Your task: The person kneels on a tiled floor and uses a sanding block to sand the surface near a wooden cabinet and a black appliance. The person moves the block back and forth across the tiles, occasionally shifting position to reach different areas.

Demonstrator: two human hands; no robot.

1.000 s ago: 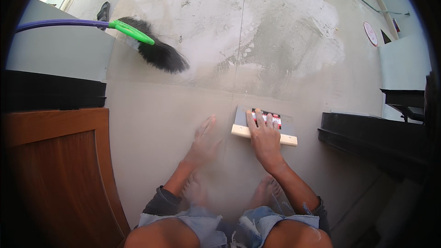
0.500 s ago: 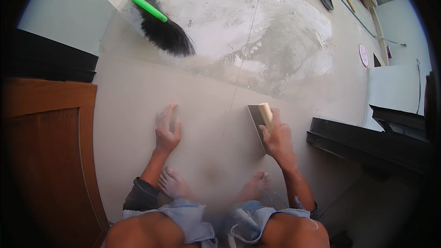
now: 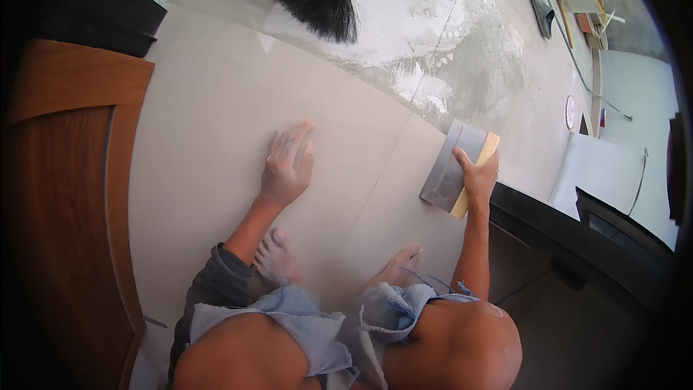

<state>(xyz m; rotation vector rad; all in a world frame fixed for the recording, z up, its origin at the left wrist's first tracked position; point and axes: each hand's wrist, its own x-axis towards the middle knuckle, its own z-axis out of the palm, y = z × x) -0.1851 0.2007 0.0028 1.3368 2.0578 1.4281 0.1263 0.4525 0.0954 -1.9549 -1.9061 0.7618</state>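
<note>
My right hand point(image 3: 478, 177) grips a wide scraper point(image 3: 455, 166), its flat grey metal blade edged with a pale wooden strip. The blade is turned toward me, beside the near edge of the rough patch. My thumb lies along the blade, and the fingers wrap behind the wooden side. Over the smooth beige floor tiles point(image 3: 339, 115), my left hand point(image 3: 287, 166) holds nothing, its fingers stretched forward and thumb a little apart. Whether it touches the floor I cannot tell. Ahead lies a floor patch point(image 3: 476, 58) smeared with white powder and grey residue.
A broom point(image 3: 310, 0) with black bristles and a green neck rests ahead on the left. A brown wooden door point(image 3: 65, 209) stands at my left, a black ledge point(image 3: 534, 209) at my right. Grey clogs point(image 3: 541, 11) and a cable point(image 3: 570, 47) lie at the far right.
The right hand has moved right and turned the scraper so its broad blade face shows. The left hand has reached farther forward. The view has shifted, moving the broom up and right.
</note>
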